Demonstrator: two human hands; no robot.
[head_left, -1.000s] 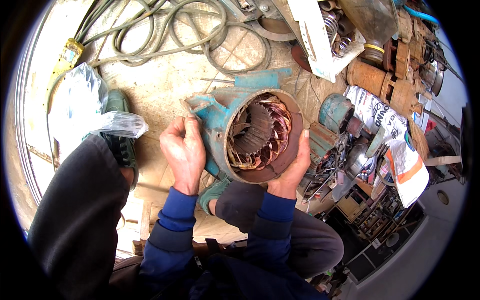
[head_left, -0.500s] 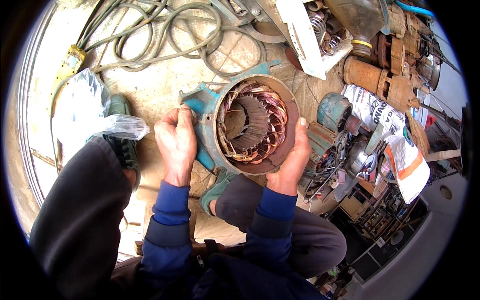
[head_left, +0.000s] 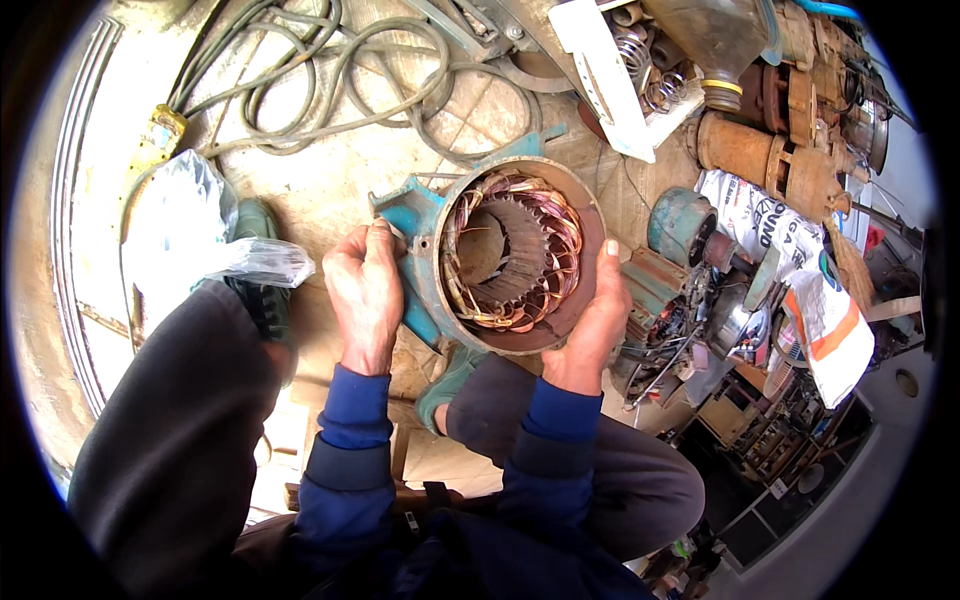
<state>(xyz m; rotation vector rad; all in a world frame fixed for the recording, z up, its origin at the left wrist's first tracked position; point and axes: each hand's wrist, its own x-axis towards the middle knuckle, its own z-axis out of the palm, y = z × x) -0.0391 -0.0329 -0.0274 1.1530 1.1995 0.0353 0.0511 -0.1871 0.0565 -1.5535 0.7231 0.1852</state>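
The fingers of the left hand stay clamped on the teal flange and those of the right hand on the rim of the motor stator, which has turned a little since before. It sits above the knee, its open end up, showing copper windings around a dark slotted core.

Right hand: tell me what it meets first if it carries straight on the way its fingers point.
The right hand points up along the motor housing rim. Beyond it, probably bare floor, then the white panel; depth is unclear.
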